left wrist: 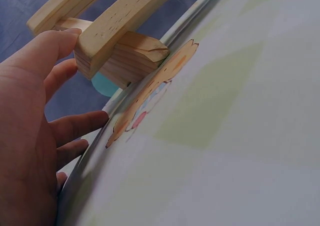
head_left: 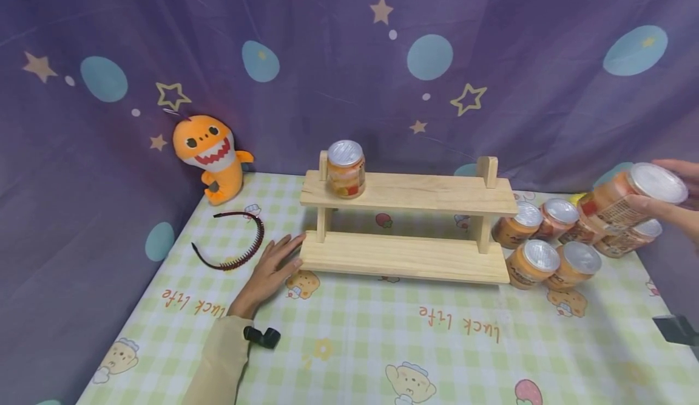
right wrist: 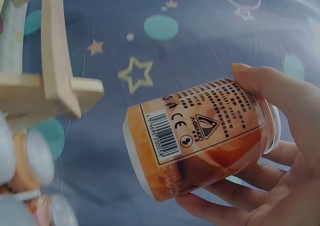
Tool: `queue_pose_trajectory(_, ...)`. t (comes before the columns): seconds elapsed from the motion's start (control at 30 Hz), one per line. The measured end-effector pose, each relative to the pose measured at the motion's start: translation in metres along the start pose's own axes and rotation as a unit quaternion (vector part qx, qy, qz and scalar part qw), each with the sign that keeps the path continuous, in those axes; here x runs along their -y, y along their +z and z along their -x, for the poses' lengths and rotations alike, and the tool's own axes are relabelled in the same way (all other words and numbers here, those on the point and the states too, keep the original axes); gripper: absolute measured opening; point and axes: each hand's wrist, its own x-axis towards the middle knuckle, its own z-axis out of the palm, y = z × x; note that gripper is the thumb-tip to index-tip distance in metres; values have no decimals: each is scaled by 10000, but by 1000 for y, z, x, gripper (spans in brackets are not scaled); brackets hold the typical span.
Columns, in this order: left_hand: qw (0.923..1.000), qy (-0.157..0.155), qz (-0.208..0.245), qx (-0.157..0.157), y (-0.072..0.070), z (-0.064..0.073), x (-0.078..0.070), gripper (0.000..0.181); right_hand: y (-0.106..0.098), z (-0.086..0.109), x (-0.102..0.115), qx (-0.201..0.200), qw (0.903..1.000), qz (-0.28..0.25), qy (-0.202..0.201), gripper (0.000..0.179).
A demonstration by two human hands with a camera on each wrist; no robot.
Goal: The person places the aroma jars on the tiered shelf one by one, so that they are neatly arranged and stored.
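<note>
My right hand grips an orange-labelled jar with a clear lid, held tilted above a cluster of similar jars at the table's right. The label shows a barcode and small print. A two-tier wooden shelf stands mid-table, and one jar sits upright on its upper board, near the left end. At the shelf's left end, my left hand lies with fingers extended, thumb and forefinger touching the end of the lower board, as the left wrist view also shows.
Several jars stand grouped against the shelf's right end. A dark toothed headband lies left of my left hand. An orange plush shark leans at the back left. A purple curtain hangs behind the checked tablecloth.
</note>
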Motion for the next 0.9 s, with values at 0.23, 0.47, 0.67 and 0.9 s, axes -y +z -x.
queue_pose_trajectory(0.23,10000,-43,10,4,0,1,-1,54,18,-11,32,183,9954,-831,-433,60)
queue_pose_trajectory(0.47,10000,-25,16,-5,-1,0,-2,54,42,-14,70,472,9977,-477,-111,56)
queue_pose_trajectory(0.67,10000,-18,27,-10,0,0,-2,54,62,-20,94,897,9935,-702,-33,56)
queue_pose_trajectory(0.9,10000,15,-7,-10,0,-1,0,54,85,-29,113,1094,9917,-679,-27,55)
